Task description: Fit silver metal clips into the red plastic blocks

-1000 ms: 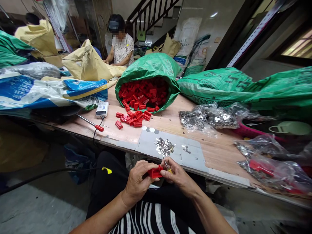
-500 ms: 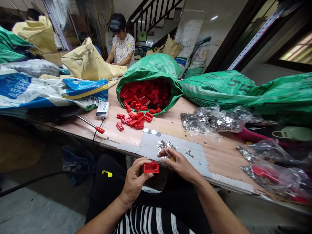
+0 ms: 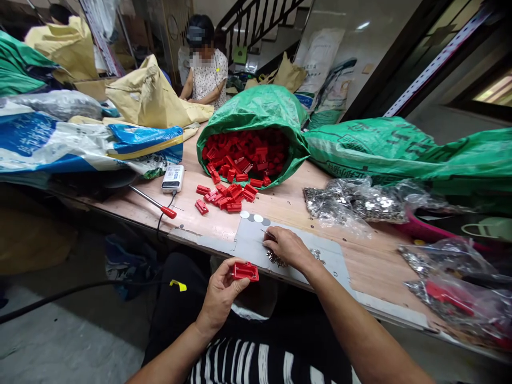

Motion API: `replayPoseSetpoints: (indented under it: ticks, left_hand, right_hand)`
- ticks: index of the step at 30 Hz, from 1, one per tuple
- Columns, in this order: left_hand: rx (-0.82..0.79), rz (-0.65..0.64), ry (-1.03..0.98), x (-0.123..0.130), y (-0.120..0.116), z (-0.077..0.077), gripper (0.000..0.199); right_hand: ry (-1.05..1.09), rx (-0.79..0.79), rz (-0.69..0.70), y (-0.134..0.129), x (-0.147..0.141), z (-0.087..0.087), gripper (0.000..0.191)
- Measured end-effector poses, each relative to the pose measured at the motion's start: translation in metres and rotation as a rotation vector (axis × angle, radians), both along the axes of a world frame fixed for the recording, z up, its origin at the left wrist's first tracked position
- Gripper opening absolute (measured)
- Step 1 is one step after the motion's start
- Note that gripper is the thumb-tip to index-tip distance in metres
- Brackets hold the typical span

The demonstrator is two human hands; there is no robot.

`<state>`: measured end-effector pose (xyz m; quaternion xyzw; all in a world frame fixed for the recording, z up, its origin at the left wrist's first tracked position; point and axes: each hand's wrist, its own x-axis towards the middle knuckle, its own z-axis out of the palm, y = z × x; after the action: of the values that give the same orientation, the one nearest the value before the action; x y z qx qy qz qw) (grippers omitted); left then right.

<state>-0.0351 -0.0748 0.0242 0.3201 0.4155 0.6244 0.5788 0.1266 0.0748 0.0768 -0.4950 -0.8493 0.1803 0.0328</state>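
Observation:
A red plastic housing, hollow and facing up, is held between the thumb and fingers of my left hand just in front of the table edge. My right hand is bent over a pile of small silvery metal pieces on a grey mat. From its pinched fingers a thin dark tool tip sticks out to the left; the rest of that tool is hidden. A smaller cluster of metal pieces lies right of the hand.
A green sack spills red housings onto the table. To the left are a white device with a cable and a red-handled rod. Clear bags of metal parts lie right. A co-worker sits behind.
My right hand has moved from beside the red housing forward over the metal pieces. My left hand still holds the housing, now slightly turned. The whole view has shifted a little.

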Motion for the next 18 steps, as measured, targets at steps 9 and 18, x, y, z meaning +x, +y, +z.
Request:
replayPoseSetpoints:
  ticks: [9,18]
  left_hand:
    - [-0.031,0.002,-0.087,0.004,0.003,-0.002,0.031]
    - [-0.049,-0.017,-0.132,0.009,0.001,0.002,0.030]
  right_hand:
    - [0.108,0.004,-0.038,-0.006,0.015,-0.003,0.008]
    - [0.200,-0.024,0.015,-0.013,0.022,-0.001,0.020]
